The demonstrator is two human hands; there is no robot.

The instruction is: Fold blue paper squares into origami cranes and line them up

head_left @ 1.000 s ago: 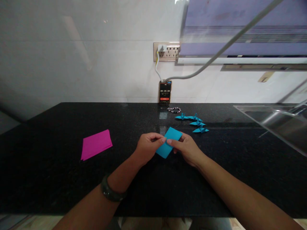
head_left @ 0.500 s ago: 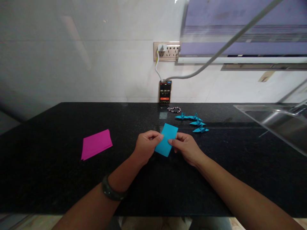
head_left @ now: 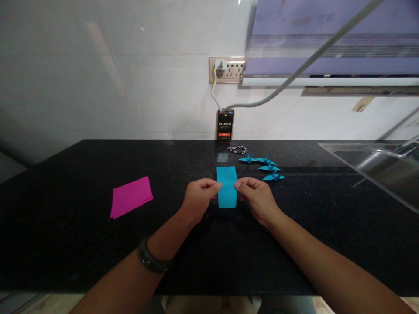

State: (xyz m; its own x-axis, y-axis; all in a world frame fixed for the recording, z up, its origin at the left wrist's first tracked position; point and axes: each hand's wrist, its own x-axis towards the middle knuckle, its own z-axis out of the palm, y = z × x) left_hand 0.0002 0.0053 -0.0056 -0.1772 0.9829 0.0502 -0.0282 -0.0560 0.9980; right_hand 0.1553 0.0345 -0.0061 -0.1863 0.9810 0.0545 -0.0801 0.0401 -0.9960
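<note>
A blue sheet of origami paper [head_left: 227, 192], folded to a narrow rectangle, is held upright between my hands above the dark counter. My left hand [head_left: 200, 196] pinches its left edge between thumb and fingers. At the opposite edge, my right hand [head_left: 257, 195] grips it the same way, thumb on top. A faint crease runs across the paper near the thumbs. Several folded blue paper cranes [head_left: 269, 167] sit just beyond my right hand. Off to the left lies a stack of magenta paper [head_left: 132, 197].
A phone [head_left: 225, 125] showing a timer leans on the wall, cabled toward the socket [head_left: 227, 69]. In front of it lies a beaded bracelet [head_left: 237, 150]. A steel sink [head_left: 376, 163] is set into the black counter [head_left: 81, 253] at right.
The blue paper has turned from a slant to nearly straight up and down. My right hand has shifted slightly up along its edge; both hands keep hold.
</note>
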